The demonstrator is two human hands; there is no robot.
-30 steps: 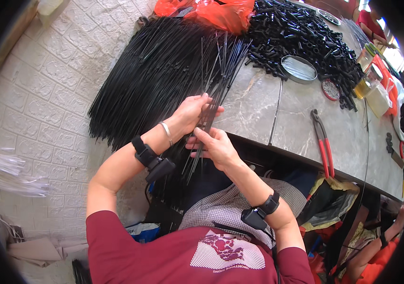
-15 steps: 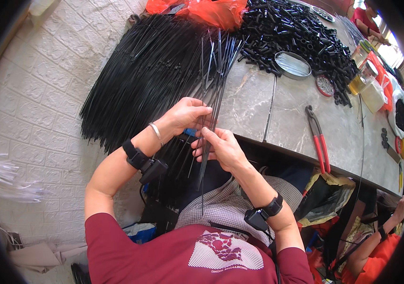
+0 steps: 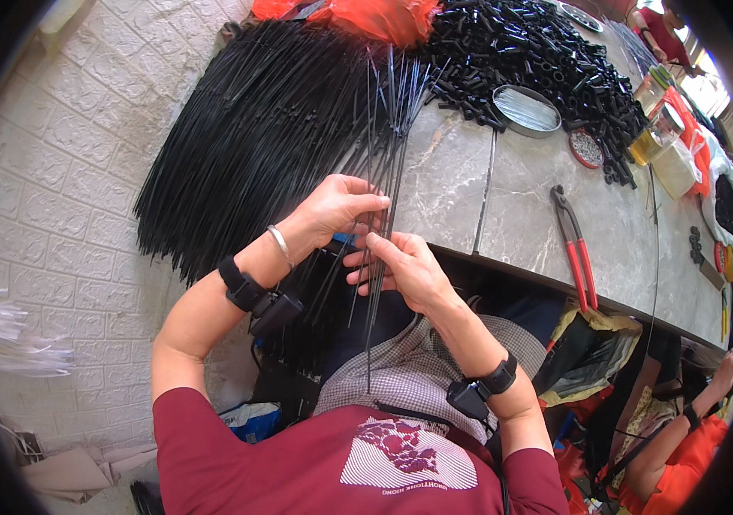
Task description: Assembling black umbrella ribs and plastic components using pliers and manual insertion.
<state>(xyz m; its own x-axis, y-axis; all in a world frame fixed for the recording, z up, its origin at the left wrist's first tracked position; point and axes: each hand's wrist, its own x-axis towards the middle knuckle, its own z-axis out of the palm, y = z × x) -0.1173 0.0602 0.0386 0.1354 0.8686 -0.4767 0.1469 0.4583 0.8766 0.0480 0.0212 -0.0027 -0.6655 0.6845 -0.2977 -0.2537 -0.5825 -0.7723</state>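
A loose bunch of thin, straight black rods [image 3: 398, 159] is held aslant, pinched by the left hand [image 3: 345, 208] and, just below, by the right hand [image 3: 402, 268]. The upper ends are spread in a narrow fan above the grey table [image 3: 445, 176], while the lower ends are left hanging unevenly past its near edge, one being dropped well below the rest

Left elbow [image 3: 174, 350] bending, left forearm [image 3: 210, 316] slanting up and inward, left hand [image 3: 332, 210] pinching between thumb [image 3: 370, 203] and fingers [image 3: 356, 184], right forearm [image 3: 467, 333] angling up and leftward, right hand [image 3: 409, 273] gripping close beside the left, its thumb extending, its fingers spreading loosely.
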